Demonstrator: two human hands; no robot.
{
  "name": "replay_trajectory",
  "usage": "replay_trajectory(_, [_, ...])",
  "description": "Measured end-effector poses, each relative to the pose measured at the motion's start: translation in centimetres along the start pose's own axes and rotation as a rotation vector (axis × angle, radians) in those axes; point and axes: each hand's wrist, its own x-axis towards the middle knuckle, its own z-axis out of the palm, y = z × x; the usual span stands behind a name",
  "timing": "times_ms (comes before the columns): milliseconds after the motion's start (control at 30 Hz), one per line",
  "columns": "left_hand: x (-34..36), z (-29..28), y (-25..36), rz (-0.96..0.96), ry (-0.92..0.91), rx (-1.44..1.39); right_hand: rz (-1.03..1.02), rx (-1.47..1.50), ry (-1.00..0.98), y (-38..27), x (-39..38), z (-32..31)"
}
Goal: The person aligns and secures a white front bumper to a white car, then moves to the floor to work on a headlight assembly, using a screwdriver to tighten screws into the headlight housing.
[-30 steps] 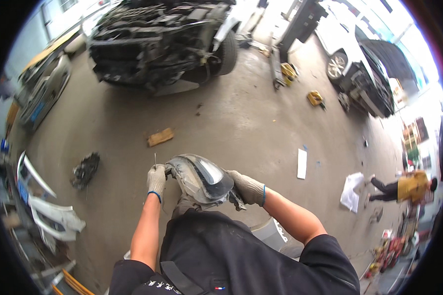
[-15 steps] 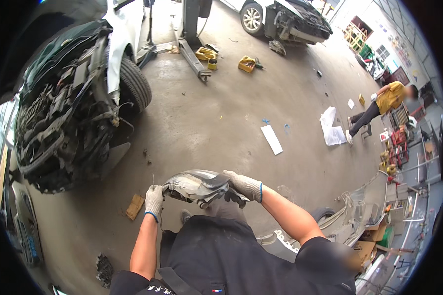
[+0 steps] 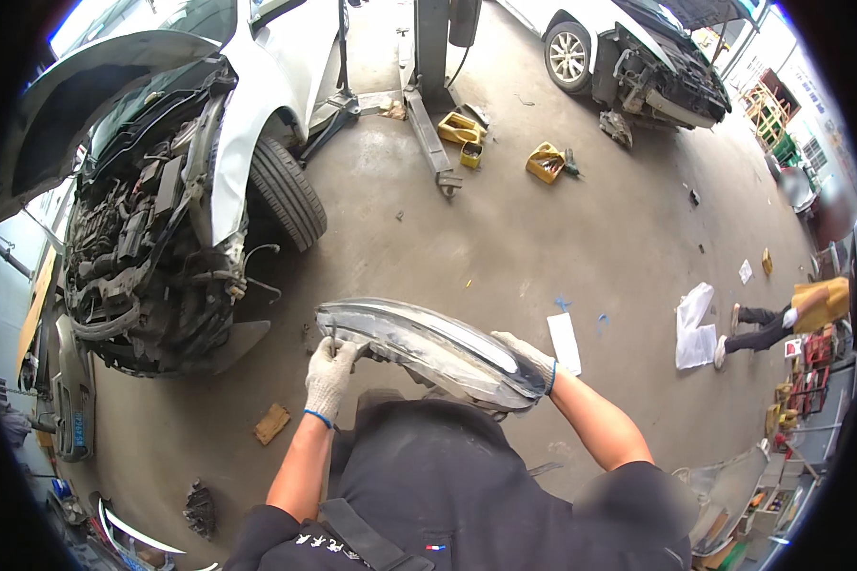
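A long dusty car headlamp [image 3: 419,347] with a pale, streaked housing is held crosswise in front of my body. My left hand [image 3: 329,381], in a knit glove with a blue cuff, grips its left end; a thin dark item, too small to make out, pokes up by the fingers. My right hand [image 3: 531,360], gloved the same way, is closed on the far side near the right end, its fingertips partly hidden. Ahead to the left stands a white car [image 3: 229,190] with its hood raised, front end stripped and engine bay exposed.
A lift post [image 3: 430,86], yellow cases [image 3: 547,162], another stripped white car [image 3: 657,86], cardboard [image 3: 271,424], white sheets [image 3: 564,343] and a dark part [image 3: 200,510] are on the floor around me. A person in yellow [image 3: 819,305] walks at right. Removed bumpers [image 3: 71,400] line the left.
My view has swung rightward, then slightly back. Both hands still hold the headlamp, which now slopes down to the right and shows more of its length. The person in yellow has shifted toward the right rim.
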Motion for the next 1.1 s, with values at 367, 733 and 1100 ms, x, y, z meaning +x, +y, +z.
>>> replay_trajectory(367, [19.6, 12.0, 6.6, -0.117, -0.074, -0.457, -0.259, -0.29, 0.044, -22.6, -2.5, 0.5])
replay_trajectory(733, [42.0, 27.2, 14.3, -0.111, -0.347, -0.468, -0.514, -0.598, 0.119, -41.7, 0.7, -5.9])
replay_trajectory(1100, [52.9, 35.6, 23.2, -0.115, -0.322, -0.756, -0.584, -0.324, 0.068, -57.2, 2.8, -8.6])
